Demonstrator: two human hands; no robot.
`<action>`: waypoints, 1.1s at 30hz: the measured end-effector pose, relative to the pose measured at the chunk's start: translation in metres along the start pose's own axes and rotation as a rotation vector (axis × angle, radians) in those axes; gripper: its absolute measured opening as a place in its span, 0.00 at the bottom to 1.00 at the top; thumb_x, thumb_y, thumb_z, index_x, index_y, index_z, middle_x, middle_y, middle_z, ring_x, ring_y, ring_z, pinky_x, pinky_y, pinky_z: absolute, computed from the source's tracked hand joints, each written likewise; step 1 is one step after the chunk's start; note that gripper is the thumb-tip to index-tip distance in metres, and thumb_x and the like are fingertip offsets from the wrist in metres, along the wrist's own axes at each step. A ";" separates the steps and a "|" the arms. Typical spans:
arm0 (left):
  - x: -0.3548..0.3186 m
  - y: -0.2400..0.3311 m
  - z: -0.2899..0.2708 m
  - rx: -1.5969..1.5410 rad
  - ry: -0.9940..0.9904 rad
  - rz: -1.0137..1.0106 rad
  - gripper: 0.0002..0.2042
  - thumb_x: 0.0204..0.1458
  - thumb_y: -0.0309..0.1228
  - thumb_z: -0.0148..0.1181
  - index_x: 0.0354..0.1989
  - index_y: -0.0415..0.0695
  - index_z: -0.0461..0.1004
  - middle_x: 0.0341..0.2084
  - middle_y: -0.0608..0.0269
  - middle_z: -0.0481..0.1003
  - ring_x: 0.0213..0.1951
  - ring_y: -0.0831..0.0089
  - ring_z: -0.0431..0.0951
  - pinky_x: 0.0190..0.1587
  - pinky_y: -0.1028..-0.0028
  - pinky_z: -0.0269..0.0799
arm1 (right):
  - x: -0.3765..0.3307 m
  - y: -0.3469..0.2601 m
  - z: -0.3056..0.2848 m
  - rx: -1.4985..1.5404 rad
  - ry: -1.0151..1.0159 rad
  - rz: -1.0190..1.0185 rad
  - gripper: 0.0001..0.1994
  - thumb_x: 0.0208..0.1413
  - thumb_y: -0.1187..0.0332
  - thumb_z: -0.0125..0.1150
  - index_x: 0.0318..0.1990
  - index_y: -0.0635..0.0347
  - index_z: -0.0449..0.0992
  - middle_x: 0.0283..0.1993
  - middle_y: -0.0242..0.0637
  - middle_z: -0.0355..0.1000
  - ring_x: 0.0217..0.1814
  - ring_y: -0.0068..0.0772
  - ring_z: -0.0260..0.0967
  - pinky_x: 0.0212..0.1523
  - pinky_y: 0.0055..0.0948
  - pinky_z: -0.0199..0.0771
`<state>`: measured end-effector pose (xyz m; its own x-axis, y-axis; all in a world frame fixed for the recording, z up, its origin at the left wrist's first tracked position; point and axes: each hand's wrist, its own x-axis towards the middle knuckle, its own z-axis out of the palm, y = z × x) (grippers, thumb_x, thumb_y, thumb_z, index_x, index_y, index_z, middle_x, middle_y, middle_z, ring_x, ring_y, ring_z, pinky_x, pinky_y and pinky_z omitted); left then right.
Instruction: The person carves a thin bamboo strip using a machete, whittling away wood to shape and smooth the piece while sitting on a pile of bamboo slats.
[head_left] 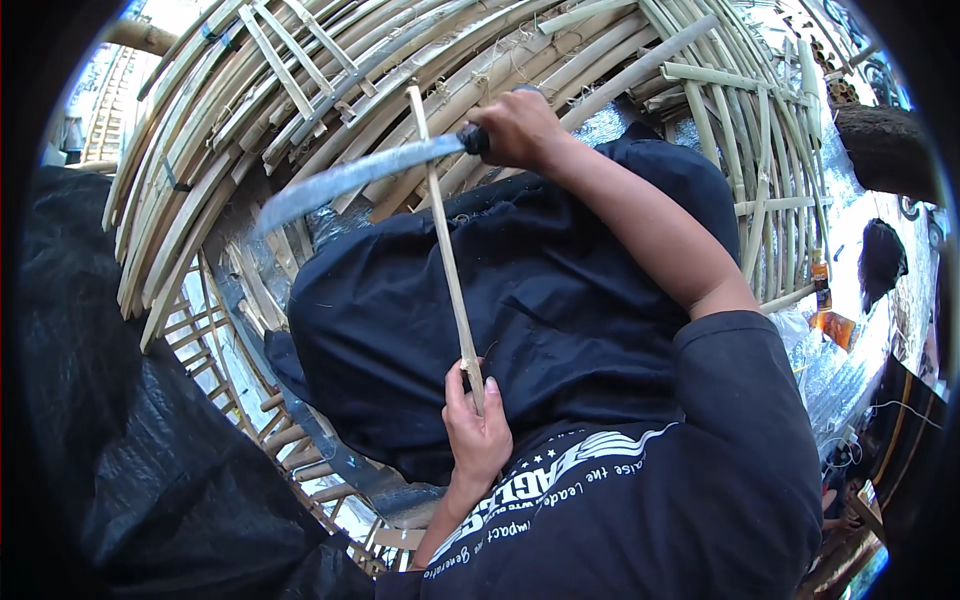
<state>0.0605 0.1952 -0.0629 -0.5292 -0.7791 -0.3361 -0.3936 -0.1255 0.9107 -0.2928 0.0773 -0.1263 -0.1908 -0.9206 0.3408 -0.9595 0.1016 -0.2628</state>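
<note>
**A blade laid across a thin bamboo strip**

The person's left hand (pixel 478 425) pinches the near end of a thin bamboo strip (pixel 445 240), fingers pressed together around it and the thumb laid along its side, close against the body. That grip appears to anchor the strip so it stands out stiffly, away from the chest, over the lap. The right hand (pixel 518 128) is curled tight into a fist around the dark handle of a long knife (pixel 345 180), arm stretched out ahead. The blade crosses the strip near its far end, its tip out to the left and blurred (whether the edge is touching the strip cannot be told). Holding the strip at one end and the knife at the other keeps the fingers of the holding hand well away from the blade.

The lap is covered by a dark cloth (pixel 540 300), apparently as padding under the work. Beyond it lies a broad curved frame of bent bamboo slats (pixel 300 90), lashed together in places. Black plastic sheeting (pixel 150 480) lies to the left, a slatted bamboo piece (pixel 290 430) below the lap, and daylight falls over everything, suggesting open air.
</note>
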 end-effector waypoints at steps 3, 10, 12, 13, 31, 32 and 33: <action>-0.003 -0.005 -0.002 0.074 0.002 0.083 0.15 0.65 0.25 0.52 0.57 0.33 0.64 0.14 0.71 0.63 0.17 0.88 0.59 0.20 0.77 0.50 | 0.021 0.051 -0.021 -0.191 0.025 0.253 0.08 0.47 0.62 0.62 0.34 0.49 0.84 0.26 0.45 0.79 0.31 0.49 0.80 0.34 0.46 0.81; 0.031 0.020 -0.012 0.100 0.057 0.095 0.18 0.69 0.31 0.49 0.62 0.35 0.61 0.16 0.78 0.61 0.18 0.90 0.56 0.23 0.81 0.46 | 0.007 0.041 -0.026 0.178 0.315 0.349 0.16 0.56 0.58 0.65 0.31 0.65 0.81 0.27 0.52 0.77 0.29 0.51 0.78 0.33 0.41 0.75; 0.028 0.004 -0.011 0.066 0.039 0.095 0.19 0.70 0.35 0.47 0.63 0.35 0.61 0.14 0.80 0.58 0.17 0.92 0.55 0.21 0.81 0.44 | 0.008 0.008 -0.027 0.373 0.297 0.311 0.14 0.56 0.60 0.67 0.30 0.64 0.81 0.26 0.52 0.76 0.28 0.49 0.78 0.31 0.39 0.74; 0.027 -0.005 -0.011 0.012 0.012 0.062 0.19 0.71 0.35 0.47 0.63 0.35 0.61 0.14 0.80 0.58 0.17 0.92 0.54 0.21 0.82 0.43 | 0.006 -0.006 -0.028 0.400 0.283 0.265 0.13 0.56 0.62 0.67 0.30 0.64 0.81 0.26 0.52 0.75 0.27 0.50 0.77 0.30 0.38 0.73; 0.016 0.016 0.006 0.103 0.060 0.080 0.14 0.67 0.30 0.53 0.54 0.32 0.68 0.17 0.78 0.60 0.20 0.91 0.55 0.23 0.81 0.45 | -0.010 -0.034 -0.016 0.116 0.106 -0.006 0.05 0.43 0.64 0.67 0.29 0.48 0.80 0.21 0.40 0.75 0.26 0.47 0.77 0.28 0.45 0.75; 0.015 0.017 0.006 0.096 0.052 0.079 0.14 0.67 0.29 0.53 0.54 0.32 0.67 0.17 0.78 0.60 0.20 0.91 0.55 0.23 0.81 0.45 | -0.009 -0.032 -0.016 0.106 0.109 0.000 0.05 0.42 0.64 0.66 0.28 0.49 0.79 0.21 0.41 0.75 0.26 0.48 0.77 0.29 0.45 0.75; 0.014 0.017 0.006 0.088 0.044 0.078 0.14 0.67 0.29 0.53 0.54 0.31 0.67 0.17 0.78 0.60 0.20 0.91 0.55 0.24 0.81 0.45 | -0.008 -0.030 -0.016 0.096 0.113 0.006 0.05 0.41 0.64 0.66 0.27 0.51 0.78 0.21 0.42 0.75 0.26 0.48 0.77 0.29 0.45 0.75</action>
<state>0.0415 0.1857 -0.0535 -0.5282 -0.8106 -0.2526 -0.4181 -0.0107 0.9084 -0.2661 0.0876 -0.1063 -0.2239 -0.8712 0.4369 -0.9350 0.0654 -0.3486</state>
